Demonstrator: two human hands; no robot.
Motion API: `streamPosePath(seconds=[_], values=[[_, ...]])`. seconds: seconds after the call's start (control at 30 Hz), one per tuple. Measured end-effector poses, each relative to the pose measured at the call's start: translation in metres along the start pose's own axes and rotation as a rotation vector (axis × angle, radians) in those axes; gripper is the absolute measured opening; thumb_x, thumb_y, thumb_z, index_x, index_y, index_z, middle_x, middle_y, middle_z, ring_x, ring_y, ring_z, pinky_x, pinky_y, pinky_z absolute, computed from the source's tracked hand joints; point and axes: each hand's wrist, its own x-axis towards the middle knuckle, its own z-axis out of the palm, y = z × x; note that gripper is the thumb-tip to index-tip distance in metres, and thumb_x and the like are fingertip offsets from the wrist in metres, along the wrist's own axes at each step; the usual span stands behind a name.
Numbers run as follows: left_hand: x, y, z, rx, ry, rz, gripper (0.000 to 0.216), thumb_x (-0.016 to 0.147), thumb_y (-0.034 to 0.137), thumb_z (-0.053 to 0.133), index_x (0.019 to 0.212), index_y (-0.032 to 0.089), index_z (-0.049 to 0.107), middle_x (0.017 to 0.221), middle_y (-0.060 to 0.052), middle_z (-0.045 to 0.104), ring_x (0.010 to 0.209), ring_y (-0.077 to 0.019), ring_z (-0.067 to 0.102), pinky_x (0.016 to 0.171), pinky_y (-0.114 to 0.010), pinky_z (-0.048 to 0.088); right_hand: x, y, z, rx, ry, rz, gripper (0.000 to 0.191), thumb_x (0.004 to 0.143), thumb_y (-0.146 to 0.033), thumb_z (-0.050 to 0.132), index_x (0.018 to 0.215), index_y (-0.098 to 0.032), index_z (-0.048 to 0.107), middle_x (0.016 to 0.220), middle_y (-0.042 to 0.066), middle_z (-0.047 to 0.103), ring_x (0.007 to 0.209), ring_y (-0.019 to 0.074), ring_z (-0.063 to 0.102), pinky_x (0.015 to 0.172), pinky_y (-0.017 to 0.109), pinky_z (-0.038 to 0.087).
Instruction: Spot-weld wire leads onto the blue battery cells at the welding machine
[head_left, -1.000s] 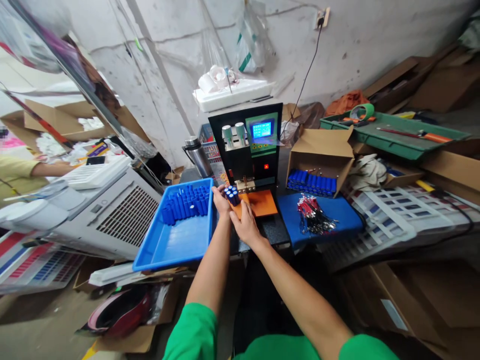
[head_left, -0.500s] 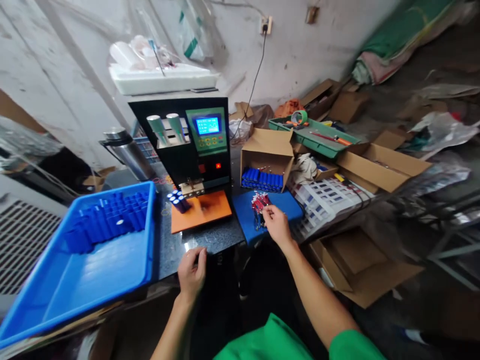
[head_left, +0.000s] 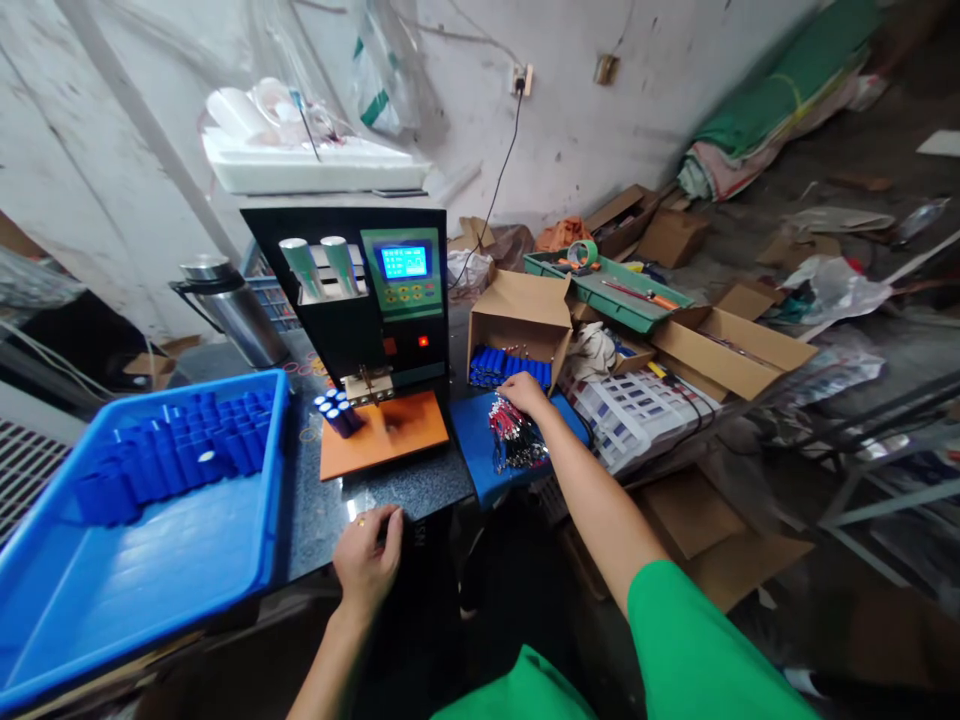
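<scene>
My right hand [head_left: 526, 394] reaches over a pile of thin red and black wires [head_left: 513, 436] on a blue mat [head_left: 466, 432]. Its fingertips pinch at the red ends of the wires; how many are between them I cannot tell. My left hand [head_left: 367, 553] rests at the front edge of the dark speckled table [head_left: 409, 488], its fingers curled in with nothing visible in them. Before the black spot welder [head_left: 341, 345], a small block of blue cylindrical cells [head_left: 337, 414] stands on the left of an orange board [head_left: 397, 440].
To the left, a blue plastic tray [head_left: 279, 470] holds many blue cell packs [head_left: 180, 450]. Behind the mat, an open cardboard box [head_left: 521, 297] contains blue packs with wires. A steel flask [head_left: 238, 315], a green tray [head_left: 626, 300] and a white plastic crate [head_left: 637, 420] stand around.
My right hand has moved up and away from the lower part of the wire pile to its far side, uncovering more wires. My left hand stays at the table edge; the camera has shifted.
</scene>
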Motion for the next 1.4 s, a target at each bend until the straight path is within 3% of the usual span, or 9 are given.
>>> streamPosePath(seconds=[0.17, 0.33, 0.5, 0.67, 0.8, 1.0, 1.1, 1.4], values=[[0.0, 0.002, 0.0, 0.014, 0.012, 0.016, 0.011, 0.088, 0.031, 0.059, 0.087, 0.023, 0.066, 0.078, -0.001, 0.071, 0.071, -0.0183, 0.066, 0.07, -0.029, 0.046, 0.01, 0.005, 0.012, 0.125, -0.055, 0.052, 0.015, 0.066, -0.016, 0.067, 0.052, -0.011, 0.066, 0.042, -0.001, 0.052, 0.049, 0.0121, 0.051, 0.054, 0.023, 0.036], [0.0, 0.003, -0.001, 0.014, 0.004, 0.013, 0.013, 0.089, 0.031, 0.057, 0.086, 0.022, 0.067, 0.078, -0.003, 0.071, 0.072, -0.019, 0.066, 0.07, -0.029, 0.046, -0.001, 0.005, 0.008, 0.239, 0.002, 0.056, 0.017, 0.072, -0.024, 0.059, 0.067, -0.012, 0.07, 0.047, -0.002, 0.053, 0.047, 0.0112, 0.049, 0.05, 0.022, 0.037], [0.001, 0.003, -0.001, -0.011, 0.002, 0.0, 0.013, 0.087, 0.033, 0.059, 0.085, 0.022, 0.067, 0.077, -0.002, 0.071, 0.071, -0.0187, 0.066, 0.07, -0.029, 0.046, -0.01, -0.007, -0.02, 0.736, 0.184, 0.002, 0.023, 0.071, -0.039, 0.063, 0.074, -0.016, 0.063, 0.049, -0.006, 0.046, 0.042, 0.0089, 0.041, 0.043, 0.021, 0.032], [0.001, 0.004, -0.002, -0.104, -0.03, -0.136, 0.017, 0.086, 0.037, 0.061, 0.084, 0.022, 0.068, 0.08, -0.002, 0.071, 0.074, -0.0193, 0.066, 0.072, -0.031, 0.048, -0.018, -0.025, -0.053, 0.962, 0.336, -0.117, 0.025, 0.074, -0.042, 0.066, 0.076, -0.019, 0.057, 0.052, -0.009, 0.042, 0.04, 0.0057, 0.036, 0.039, 0.019, 0.026], [0.013, 0.02, -0.006, -0.303, -0.001, -0.327, 0.023, 0.085, 0.043, 0.062, 0.088, 0.021, 0.069, 0.084, -0.003, 0.072, 0.08, -0.0203, 0.068, 0.075, -0.033, 0.053, -0.038, -0.049, -0.06, 1.065, 0.313, -0.132, 0.024, 0.075, -0.041, 0.066, 0.076, -0.02, 0.054, 0.052, -0.009, 0.039, 0.039, 0.0049, 0.033, 0.037, 0.018, 0.022], [0.059, 0.078, -0.01, -0.592, -0.037, -0.434, 0.029, 0.081, 0.044, 0.066, 0.097, 0.02, 0.071, 0.089, -0.006, 0.074, 0.084, -0.0212, 0.07, 0.078, -0.034, 0.055, -0.096, -0.099, -0.027, 1.31, 0.032, -0.117, 0.027, 0.074, -0.04, 0.071, 0.076, -0.021, 0.053, 0.056, -0.009, 0.041, 0.04, 0.0043, 0.035, 0.035, 0.017, 0.02], [0.077, 0.095, -0.006, -0.68, -0.071, -0.448, 0.029, 0.077, 0.043, 0.071, 0.095, 0.02, 0.073, 0.09, -0.007, 0.075, 0.082, -0.0209, 0.07, 0.078, -0.034, 0.056, -0.124, -0.119, -0.004, 1.392, -0.092, -0.1, 0.026, 0.073, -0.039, 0.072, 0.077, -0.021, 0.055, 0.058, -0.008, 0.042, 0.041, 0.0042, 0.035, 0.036, 0.017, 0.02], [0.068, 0.081, -0.008, -0.774, -0.079, -0.524, 0.025, 0.075, 0.041, 0.073, 0.083, 0.017, 0.073, 0.081, -0.006, 0.074, 0.075, -0.0196, 0.068, 0.076, -0.033, 0.055, -0.154, -0.134, 0.04, 1.412, -0.175, -0.056, 0.027, 0.075, -0.042, 0.07, 0.078, -0.021, 0.054, 0.056, -0.009, 0.042, 0.042, 0.0049, 0.034, 0.037, 0.017, 0.021]])
